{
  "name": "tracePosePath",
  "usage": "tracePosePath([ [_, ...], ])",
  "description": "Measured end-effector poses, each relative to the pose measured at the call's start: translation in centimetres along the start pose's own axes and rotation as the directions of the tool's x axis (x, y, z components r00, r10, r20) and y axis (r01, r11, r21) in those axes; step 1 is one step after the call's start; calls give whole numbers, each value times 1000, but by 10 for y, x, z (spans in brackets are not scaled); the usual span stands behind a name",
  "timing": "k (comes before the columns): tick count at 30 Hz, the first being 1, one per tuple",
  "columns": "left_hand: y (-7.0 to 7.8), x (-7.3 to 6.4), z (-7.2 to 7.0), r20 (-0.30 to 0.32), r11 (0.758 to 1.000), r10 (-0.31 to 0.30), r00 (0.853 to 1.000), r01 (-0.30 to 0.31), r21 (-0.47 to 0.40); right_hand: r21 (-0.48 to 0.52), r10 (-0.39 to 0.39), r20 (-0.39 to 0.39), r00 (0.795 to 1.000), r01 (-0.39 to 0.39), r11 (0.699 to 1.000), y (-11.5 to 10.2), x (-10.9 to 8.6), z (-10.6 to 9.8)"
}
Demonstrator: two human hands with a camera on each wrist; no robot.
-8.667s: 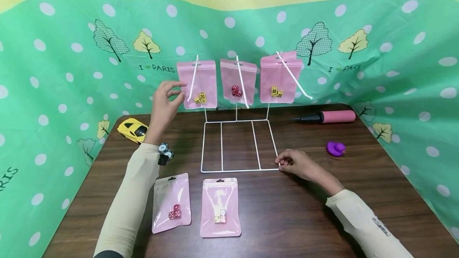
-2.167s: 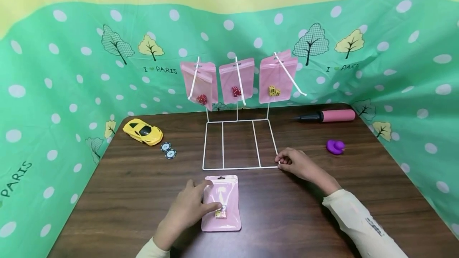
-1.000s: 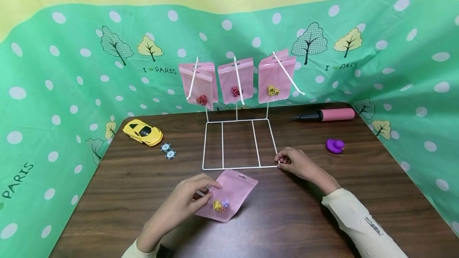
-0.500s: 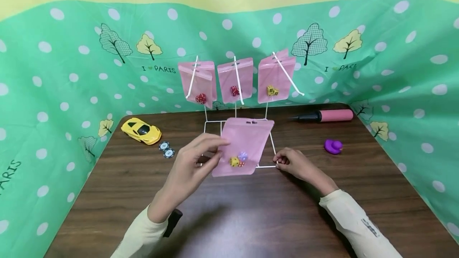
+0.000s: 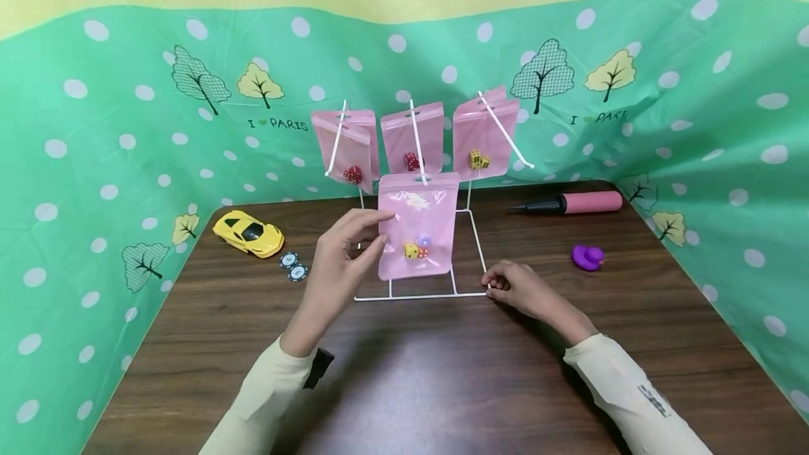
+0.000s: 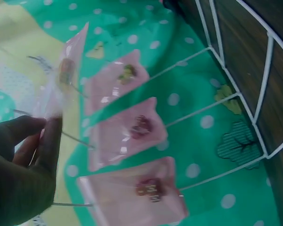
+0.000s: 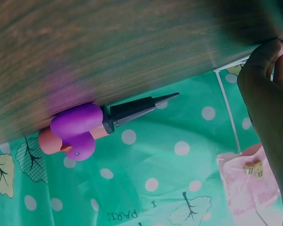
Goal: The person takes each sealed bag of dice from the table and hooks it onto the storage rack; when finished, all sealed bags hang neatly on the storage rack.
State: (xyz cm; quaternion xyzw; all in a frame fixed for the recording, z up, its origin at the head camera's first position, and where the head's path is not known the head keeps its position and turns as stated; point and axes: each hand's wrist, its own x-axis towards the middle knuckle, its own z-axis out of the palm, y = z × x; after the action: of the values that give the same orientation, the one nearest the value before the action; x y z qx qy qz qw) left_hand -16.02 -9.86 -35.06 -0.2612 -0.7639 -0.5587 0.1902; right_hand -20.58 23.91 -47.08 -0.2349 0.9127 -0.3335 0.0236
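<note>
My left hand (image 5: 335, 265) pinches the left edge of a clear-fronted pink zip pouch (image 5: 436, 213) holding yellow, orange and lilac dice. The pouch is upright in the air; its top edge overlaps the tip of the middle hook (image 5: 417, 139) in the head view. In the left wrist view this pouch (image 6: 75, 44) is seen nearly edge-on. Behind it, pink pouches hang on the white wire rack (image 5: 423, 296): red dice in the left pouch (image 5: 335, 153) and middle pouch (image 5: 395, 139), yellow dice in the right pouch (image 5: 464, 142). My right hand (image 5: 527, 297) pinches the rack's front right corner.
A yellow toy car (image 5: 249, 232) and two poker chips (image 5: 293, 265) lie left of the rack. To the right are a pink and black hand pump (image 5: 581, 202) and a purple rubber duck (image 5: 587, 257). A green dotted cloth (image 5: 253, 41) stands behind the table (image 5: 442, 385).
A pouch with red dice went from the table to the left hook. The left hand then picked up the last table pouch and raised it toward the middle hook. The right hand stays put.
</note>
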Motion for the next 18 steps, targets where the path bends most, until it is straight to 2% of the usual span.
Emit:
tracePosePath([
  [5,-27,22,6,-31,1000,-13,999,13,0,7,5,10,1000,-5,1000,1,-2,2],
  [10,-48,48,11,-60,999,12,998,-10,32,15,5,1,1000,-5,1000,1,-4,4],
  [14,-59,66,13,-80,1000,-2,997,4,28,25,4,-6,1000,-4,1000,0,-3,4],
  [18,-66,78,14,-98,999,-34,995,35,1,29,-10,-7,1000,10,1000,-2,-3,5],
])
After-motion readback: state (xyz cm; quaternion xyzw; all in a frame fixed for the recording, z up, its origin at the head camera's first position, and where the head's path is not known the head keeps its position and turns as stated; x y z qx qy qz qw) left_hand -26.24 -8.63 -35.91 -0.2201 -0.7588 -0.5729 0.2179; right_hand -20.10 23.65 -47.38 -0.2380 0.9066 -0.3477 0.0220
